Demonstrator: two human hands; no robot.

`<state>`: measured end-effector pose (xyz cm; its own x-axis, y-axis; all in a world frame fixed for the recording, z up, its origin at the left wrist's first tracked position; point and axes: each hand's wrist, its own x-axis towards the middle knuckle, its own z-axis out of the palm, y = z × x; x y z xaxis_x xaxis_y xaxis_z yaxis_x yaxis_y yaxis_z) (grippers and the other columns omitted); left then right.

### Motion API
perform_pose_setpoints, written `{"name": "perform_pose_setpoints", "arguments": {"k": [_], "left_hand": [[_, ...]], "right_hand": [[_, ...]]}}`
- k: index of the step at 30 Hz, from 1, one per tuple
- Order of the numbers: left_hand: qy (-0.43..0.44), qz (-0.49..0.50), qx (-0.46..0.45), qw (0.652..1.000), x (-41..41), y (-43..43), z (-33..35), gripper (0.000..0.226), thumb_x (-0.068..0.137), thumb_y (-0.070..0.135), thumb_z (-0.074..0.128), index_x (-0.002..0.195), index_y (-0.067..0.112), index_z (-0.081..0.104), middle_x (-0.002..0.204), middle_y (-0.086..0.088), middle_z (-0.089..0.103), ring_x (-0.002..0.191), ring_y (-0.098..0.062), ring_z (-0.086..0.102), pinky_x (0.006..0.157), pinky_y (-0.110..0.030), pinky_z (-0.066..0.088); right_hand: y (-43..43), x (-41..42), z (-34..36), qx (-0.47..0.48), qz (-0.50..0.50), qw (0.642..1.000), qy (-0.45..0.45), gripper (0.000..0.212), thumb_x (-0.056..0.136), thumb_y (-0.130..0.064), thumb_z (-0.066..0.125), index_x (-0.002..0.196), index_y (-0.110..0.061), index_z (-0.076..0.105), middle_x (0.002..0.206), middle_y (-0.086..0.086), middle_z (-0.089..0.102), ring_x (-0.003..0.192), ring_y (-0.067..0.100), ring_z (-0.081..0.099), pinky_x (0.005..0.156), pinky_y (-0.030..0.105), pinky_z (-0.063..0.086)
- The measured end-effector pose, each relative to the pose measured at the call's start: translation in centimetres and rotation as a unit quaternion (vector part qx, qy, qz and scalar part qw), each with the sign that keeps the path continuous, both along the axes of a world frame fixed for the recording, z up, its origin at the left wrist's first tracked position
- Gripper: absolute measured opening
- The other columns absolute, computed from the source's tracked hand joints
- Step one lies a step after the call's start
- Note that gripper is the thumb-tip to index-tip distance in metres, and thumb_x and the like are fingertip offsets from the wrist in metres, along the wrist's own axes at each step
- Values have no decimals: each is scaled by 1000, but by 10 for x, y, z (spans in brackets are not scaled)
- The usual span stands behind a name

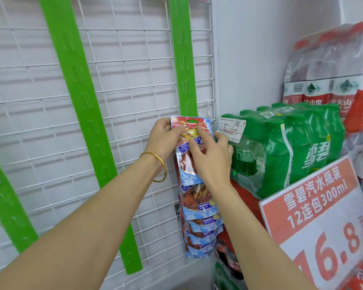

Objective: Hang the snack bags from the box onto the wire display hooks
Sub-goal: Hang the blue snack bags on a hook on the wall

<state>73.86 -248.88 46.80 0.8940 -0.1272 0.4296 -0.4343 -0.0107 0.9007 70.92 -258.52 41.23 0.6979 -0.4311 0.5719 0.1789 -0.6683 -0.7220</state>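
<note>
A blue and red snack bag (pixel 187 164) is held up against the right green hanging strip (pixel 182 59) on the white wire grid (pixel 124 101). My left hand (pixel 164 139) grips the bag's upper left edge, thumb on its front. My right hand (pixel 212 155) lies over the bag's right side, its index finger pressing near the top and the other fingers curled round the right edge. Green shows through the bag's top hang hole. Below it, several matching snack bags (pixel 201 227) hang in a column down the strip. The box is out of sight.
Two more green strips (pixel 82 101) hang bare on the grid to the left. Close on the right stands a shrink-wrapped pack of green Sprite bottles (pixel 291 147), with a red price sign (pixel 319 216) in front and water bottle packs (pixel 331 70) stacked behind.
</note>
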Motion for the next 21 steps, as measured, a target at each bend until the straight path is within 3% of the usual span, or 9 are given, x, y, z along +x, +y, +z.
{"name": "perform_pose_setpoints", "arguments": {"k": [6,13,17,21], "left_hand": [[38,-4,-2,999,5,-3,5,7,88,11,54,83,15,56,72,-1,62,44,-1,59,45,-14,47],[52,4,2,999,10,-1,8,6,91,22,52,90,17,57,69,4,61,44,1,57,45,-13,44],[40,10,15,999,11,-5,11,17,91,27,54,76,21,60,62,7,64,48,-3,59,50,-17,45],[36,36,29,998,12,-11,11,14,88,26,59,83,14,63,74,-2,64,59,-12,58,57,-22,49]], "right_hand": [[-5,-4,0,-9,16,1000,4,44,90,-43,47,134,-39,44,139,4,35,121,27,33,99,33,31],[-8,-9,-3,-43,12,999,13,46,89,-41,50,135,-38,44,139,4,35,121,28,33,99,34,31],[-9,-10,-4,-50,8,999,16,47,88,-38,50,134,-39,45,139,4,36,120,29,33,98,34,32],[-11,-13,-6,-54,11,998,20,48,86,-37,51,133,-39,45,140,4,35,120,29,33,98,35,33]]}}
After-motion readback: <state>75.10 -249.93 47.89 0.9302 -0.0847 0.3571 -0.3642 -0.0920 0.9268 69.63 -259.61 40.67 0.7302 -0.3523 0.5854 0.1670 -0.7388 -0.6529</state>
